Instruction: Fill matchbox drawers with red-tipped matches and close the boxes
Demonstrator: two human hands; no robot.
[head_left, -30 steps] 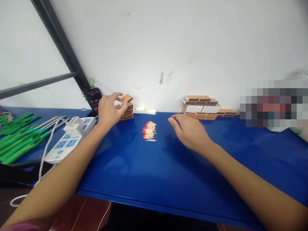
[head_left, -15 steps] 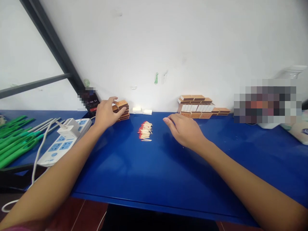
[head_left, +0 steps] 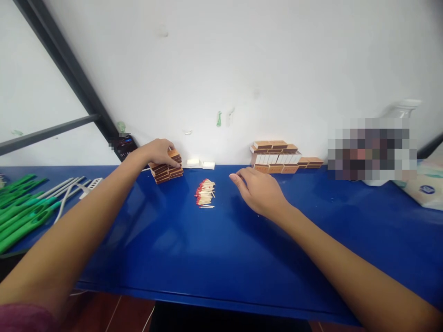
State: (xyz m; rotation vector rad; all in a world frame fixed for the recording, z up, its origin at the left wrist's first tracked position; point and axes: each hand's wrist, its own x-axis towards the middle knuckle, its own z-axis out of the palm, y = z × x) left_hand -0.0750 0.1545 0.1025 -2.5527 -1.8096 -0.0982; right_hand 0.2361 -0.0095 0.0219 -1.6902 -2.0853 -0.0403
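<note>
On the left, my left hand (head_left: 158,152) reaches over a stack of matchboxes (head_left: 168,173). Its thumb presses the near side of a top matchbox (head_left: 174,155) and its fingers curl over the far side. Held low over the table, my right hand (head_left: 261,191) has loosely bent fingers and the thumb a little apart; nothing shows in it. Between the hands lies a pile of red-tipped matches (head_left: 206,191), with one match (head_left: 206,207) just in front. Behind the right hand stands another stack of matchboxes (head_left: 275,169), with a row of white box ends in the middle.
Two small white trays (head_left: 208,165) lie by the wall (head_left: 214,69). Green-handled rods (head_left: 31,216) and a white cable are at the left, partly behind my forearm. A phone (head_left: 123,146) leans at the back left. A pack (head_left: 424,186) stands at the right of the blue table (head_left: 194,249).
My left hand has moved over the top of the left stack, its thumb and fingers now around a top matchbox. The view has shifted slightly. My right hand stays much the same.
</note>
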